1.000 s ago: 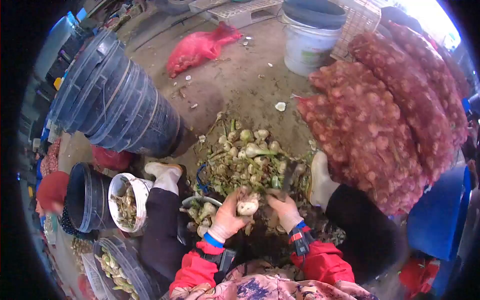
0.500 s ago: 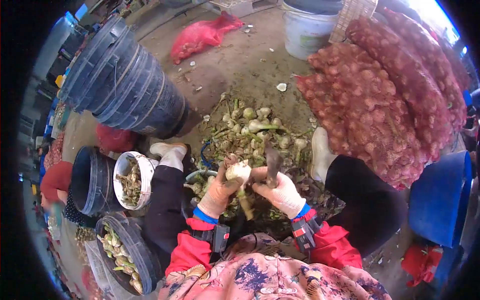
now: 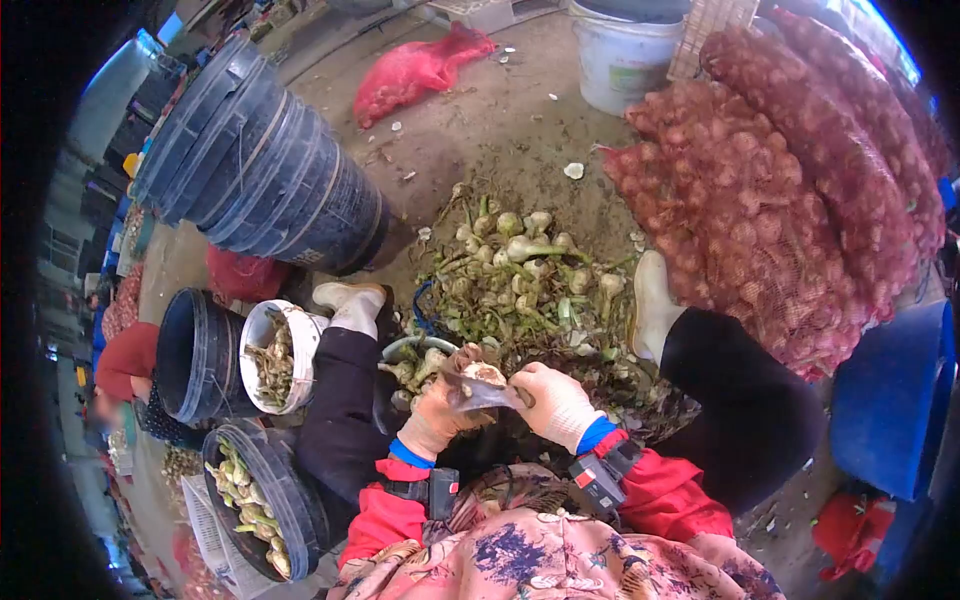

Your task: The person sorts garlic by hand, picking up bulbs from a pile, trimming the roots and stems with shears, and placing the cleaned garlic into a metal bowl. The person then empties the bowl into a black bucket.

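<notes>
My left hand (image 3: 436, 418), in a pale work glove, is closed around a garlic bulb (image 3: 485, 372). Its pale face and some loose brown skin show at the top. In my gloved right hand (image 3: 558, 402) is a knife (image 3: 482, 395), its broad dark blade lying across the bulb just above my left fingers. My right fingers hide the handle. A heap of garlic with stalks (image 3: 530, 260) lies on the ground ahead of both hands. Partly behind my left hand sits a light-rimmed bowl (image 3: 391, 349) with more garlic bulbs in it.
At left stand a stack of dark buckets (image 3: 270, 170), a white bucket (image 3: 250, 340) of trimmings and a dark bucket (image 3: 305, 500) with garlic. Full red mesh sacks (image 3: 740, 210) fill the right, above a blue tub (image 3: 890, 400). Another person (image 3: 130, 360) is at far left.
The knife has swung from upright beside the bulb to lying across it. My right hand has moved in toward the left, and the stem under the bulb no longer shows.
</notes>
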A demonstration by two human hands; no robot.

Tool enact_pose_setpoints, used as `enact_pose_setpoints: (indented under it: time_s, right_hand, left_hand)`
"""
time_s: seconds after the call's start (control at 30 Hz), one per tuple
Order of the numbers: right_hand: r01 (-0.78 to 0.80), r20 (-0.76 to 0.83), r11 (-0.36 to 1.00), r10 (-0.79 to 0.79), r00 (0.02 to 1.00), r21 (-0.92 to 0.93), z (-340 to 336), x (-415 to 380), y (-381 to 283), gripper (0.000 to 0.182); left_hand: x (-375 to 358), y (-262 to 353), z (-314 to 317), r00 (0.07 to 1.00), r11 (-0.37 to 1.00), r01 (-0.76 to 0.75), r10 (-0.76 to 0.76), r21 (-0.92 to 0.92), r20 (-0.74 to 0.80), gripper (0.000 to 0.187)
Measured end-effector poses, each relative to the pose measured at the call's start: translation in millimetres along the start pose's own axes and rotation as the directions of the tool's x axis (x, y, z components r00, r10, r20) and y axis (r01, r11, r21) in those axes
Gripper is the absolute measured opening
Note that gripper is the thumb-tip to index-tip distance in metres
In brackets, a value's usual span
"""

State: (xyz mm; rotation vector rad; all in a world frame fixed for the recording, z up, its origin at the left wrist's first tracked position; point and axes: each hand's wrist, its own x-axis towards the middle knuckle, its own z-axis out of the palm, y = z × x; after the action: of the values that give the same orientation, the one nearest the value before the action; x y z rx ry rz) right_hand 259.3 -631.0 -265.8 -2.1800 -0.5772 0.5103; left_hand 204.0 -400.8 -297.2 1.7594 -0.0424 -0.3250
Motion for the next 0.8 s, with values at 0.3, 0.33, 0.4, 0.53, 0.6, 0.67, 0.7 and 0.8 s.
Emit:
enact_pose_setpoints:
  time_s: [0.3,0.33,0.4,0.53,0.6,0.67,0.7,0.8]
  right_hand:
    - [0.079,0.122,0.989,-0.063,0.991,-0.127,2.8,3.3,-0.8,0.026]
    - [0.075,0.121,0.990,-0.060,0.991,-0.121,3.2,3.0,-0.3,0.026]
    - [0.062,0.195,0.989,-0.035,0.980,-0.132,1.9,4.0,-0.8,0.029]
    - [0.094,0.187,0.980,-0.061,0.981,-0.177,16.6,6.9,15.7,0.029]
    - [0.081,0.086,0.982,-0.067,0.994,-0.170,24.9,6.8,28.0,0.033]
    - [0.082,0.085,0.982,-0.069,0.994,-0.168,24.7,6.2,24.8,0.028]
    - [0.080,0.077,0.982,-0.067,0.995,-0.171,22.7,6.8,25.2,0.023]
    - [0.091,0.014,0.981,-0.090,0.996,-0.170,23.6,9.1,24.7,0.026]
  left_hand:
    - [6.6,6.0,16.1,0.959,0.985,-0.172,0.168,0.006,-0.226,0.092]
    - [6.3,11.1,16.5,0.977,0.989,-0.082,0.056,-0.119,-0.206,0.089]
    - [14.5,21.1,17.0,0.985,0.971,0.015,-0.055,-0.237,-0.165,0.086]
    - [14.4,36.8,22.4,0.915,0.736,0.257,-0.394,-0.626,-0.089,0.081]
    - [9.0,28.3,30.5,0.976,0.976,0.141,-0.165,-0.167,-0.139,0.082]
    - [5.0,-1.0,35.2,0.964,0.992,0.120,-0.128,-0.048,-0.234,0.050]
    - [8.6,-8.4,37.8,0.945,0.992,0.102,-0.074,0.071,-0.317,0.044]
    - [16.7,53.1,46.8,0.906,0.852,0.182,-0.340,-0.491,-0.253,0.041]
